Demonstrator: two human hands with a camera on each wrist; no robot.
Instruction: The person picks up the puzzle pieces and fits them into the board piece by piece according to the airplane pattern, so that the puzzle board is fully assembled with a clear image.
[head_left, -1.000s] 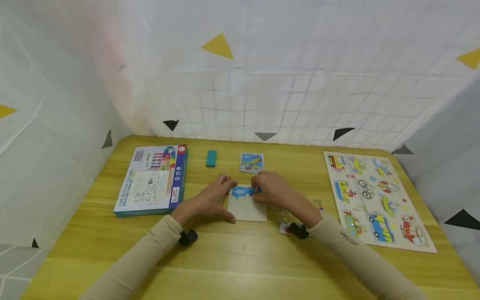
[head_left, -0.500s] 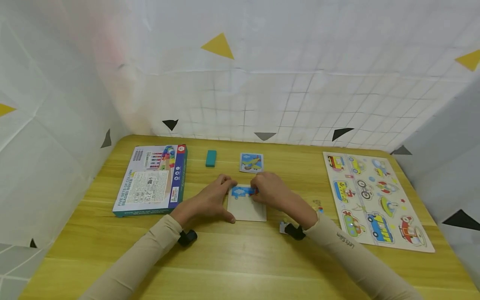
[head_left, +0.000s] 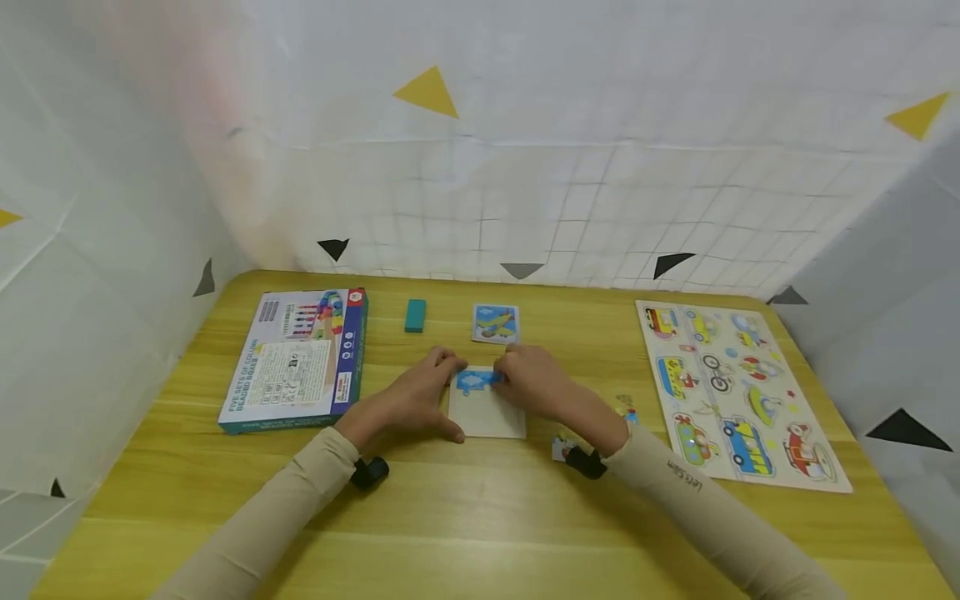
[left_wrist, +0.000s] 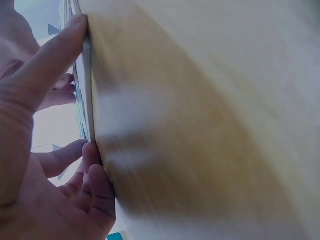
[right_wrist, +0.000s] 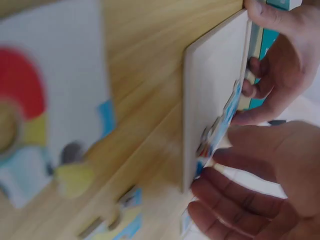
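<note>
The pale wooden puzzle board (head_left: 483, 417) lay on the surface (head_left: 480, 521), blue jigsaw pieces (head_left: 472, 382) along its far edge. The left hand (head_left: 408, 400), thumb and fingers spread wide, touched its left edge. The right hand (head_left: 534, 380) kept narrowly gathered fingers at the far right corner; whether they pinched or pressed a piece, I couldn't tell.

Capital letters on the cover of the box (head_left: 300, 331) at the left of the counter (head_left: 480, 517) read "FIVE SETS OF COLUMN BEADED BOXES"; the line along its near teal edge is too faint to read fully. A white sticker (head_left: 294, 372) on the cover carries fine print, too small to make out, as are the round signs on the purple strip. Black lettering on the right sleeve (head_left: 705, 504) reads "LetsSlim".
</note>
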